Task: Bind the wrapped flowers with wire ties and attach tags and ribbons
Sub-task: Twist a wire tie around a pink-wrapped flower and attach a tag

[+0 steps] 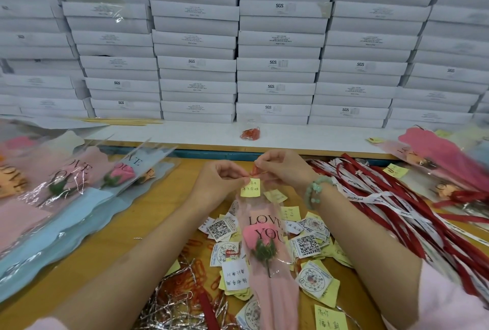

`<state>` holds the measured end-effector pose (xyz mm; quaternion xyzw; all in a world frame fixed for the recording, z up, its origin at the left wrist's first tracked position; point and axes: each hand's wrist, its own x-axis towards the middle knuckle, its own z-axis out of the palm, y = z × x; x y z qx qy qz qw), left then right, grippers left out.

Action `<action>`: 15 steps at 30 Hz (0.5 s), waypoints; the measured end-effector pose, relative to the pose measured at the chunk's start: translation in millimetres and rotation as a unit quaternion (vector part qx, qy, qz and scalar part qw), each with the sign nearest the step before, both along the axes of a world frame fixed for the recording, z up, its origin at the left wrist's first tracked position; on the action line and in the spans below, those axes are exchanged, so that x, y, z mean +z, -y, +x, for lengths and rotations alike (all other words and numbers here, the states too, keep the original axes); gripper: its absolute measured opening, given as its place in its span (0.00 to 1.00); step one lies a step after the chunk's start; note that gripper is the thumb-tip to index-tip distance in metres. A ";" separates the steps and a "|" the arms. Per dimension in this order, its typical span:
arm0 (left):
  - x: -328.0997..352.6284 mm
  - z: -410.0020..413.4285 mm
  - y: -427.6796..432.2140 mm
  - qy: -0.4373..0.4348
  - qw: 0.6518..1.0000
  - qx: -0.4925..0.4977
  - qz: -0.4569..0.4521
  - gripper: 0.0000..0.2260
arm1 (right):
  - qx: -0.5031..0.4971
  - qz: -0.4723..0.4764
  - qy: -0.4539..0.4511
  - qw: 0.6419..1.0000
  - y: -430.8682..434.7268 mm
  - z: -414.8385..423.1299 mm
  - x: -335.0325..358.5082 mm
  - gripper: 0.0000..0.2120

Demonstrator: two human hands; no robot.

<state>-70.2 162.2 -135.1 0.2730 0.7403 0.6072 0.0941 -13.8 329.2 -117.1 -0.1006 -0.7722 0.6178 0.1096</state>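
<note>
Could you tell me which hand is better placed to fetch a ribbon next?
Probably the right hand: the ribbons lie on its side, while the left hand would have to cross the wrapped flower.

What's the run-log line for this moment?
step: binding | left hand: pinches red wire tie | right hand: pinches it too | wrapped flower: yellow tag at top

Both hands pinched at a red wire tie [253, 170] atop wrapped flower [264, 239]: left hand [221, 175], right hand [281, 167]; yellow tag [250, 187] hung just below.

Glossy clear film sleeve [267, 226], matt paper tags [308, 246], smooth wooden table [169, 197].
</note>
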 end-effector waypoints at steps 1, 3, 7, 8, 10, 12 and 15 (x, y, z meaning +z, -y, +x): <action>-0.2 -0.1 0.0 0.000 1.000 0.000 0.000 0.04 | -0.002 0.001 0.000 1.000 0.4 -0.2 -0.3 0.06; -0.3 -0.6 -0.1 0.001 1.000 -0.001 0.001 0.04 | 0.000 0.003 -0.005 1.000 1.0 -0.8 -1.1 0.04; -1.4 -1.9 0.1 0.004 1.000 -0.003 -0.002 0.04 | 0.007 0.041 -0.023 0.999 -0.3 -1.6 -1.7 0.02; -1.6 -2.2 0.1 0.004 1.000 -0.002 -0.002 0.04 | 0.008 0.049 -0.025 0.998 -0.8 -1.6 -1.6 0.02; -1.9 -2.6 0.1 0.003 1.000 0.001 -0.004 0.04 | 0.008 0.051 -0.028 0.998 -1.9 -1.6 -1.9 0.03; -1.6 -3.0 0.1 0.001 1.000 0.001 -0.007 0.04 | 0.013 0.050 -0.029 0.998 -3.4 -1.1 -3.9 0.03; -1.3 -2.4 0.2 -0.001 1.000 -0.004 -0.006 0.04 | 0.025 0.045 -0.025 0.998 -6.5 -1.3 -7.1 0.04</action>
